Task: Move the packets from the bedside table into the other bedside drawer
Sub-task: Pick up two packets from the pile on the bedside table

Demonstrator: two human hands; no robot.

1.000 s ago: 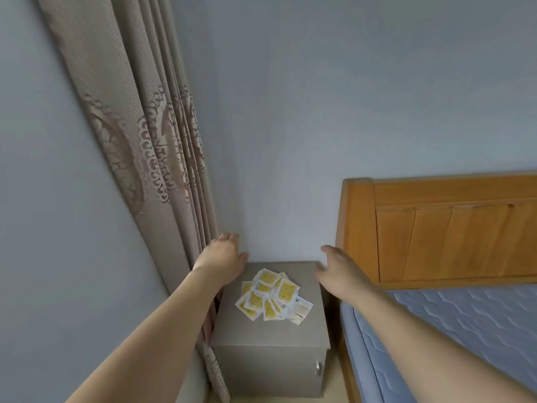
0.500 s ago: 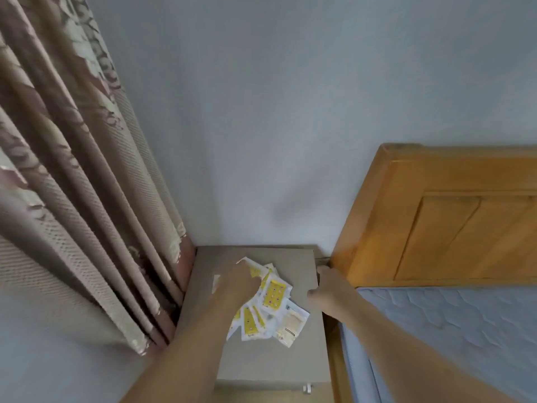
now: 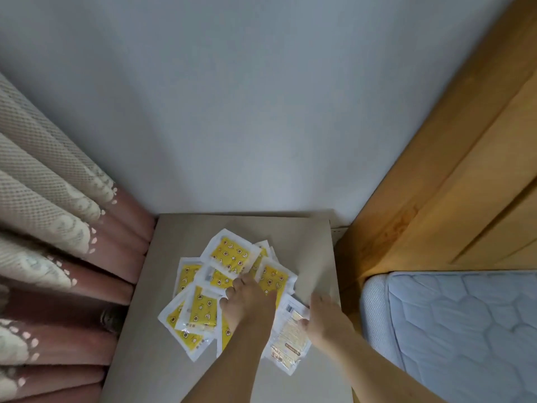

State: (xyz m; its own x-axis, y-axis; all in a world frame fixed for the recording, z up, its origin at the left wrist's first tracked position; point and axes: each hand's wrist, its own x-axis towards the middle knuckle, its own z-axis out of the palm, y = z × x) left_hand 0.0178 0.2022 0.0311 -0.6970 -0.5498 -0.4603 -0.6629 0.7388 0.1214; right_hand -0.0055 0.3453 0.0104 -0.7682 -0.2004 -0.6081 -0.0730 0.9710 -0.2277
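The packets lie heaped mid-bench. Left hand presses flat, fingers released; right hand at four o'clock pinches one packet. Slick packets could slide off.

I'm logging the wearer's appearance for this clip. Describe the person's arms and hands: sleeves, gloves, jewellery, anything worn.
Both forearms are bare as far as the view shows, with no sleeves in sight. The left hand and the right hand wear no gloves. No watch, bracelet or ring shows on either wrist or on the visible fingers. No markings appear on either arm.
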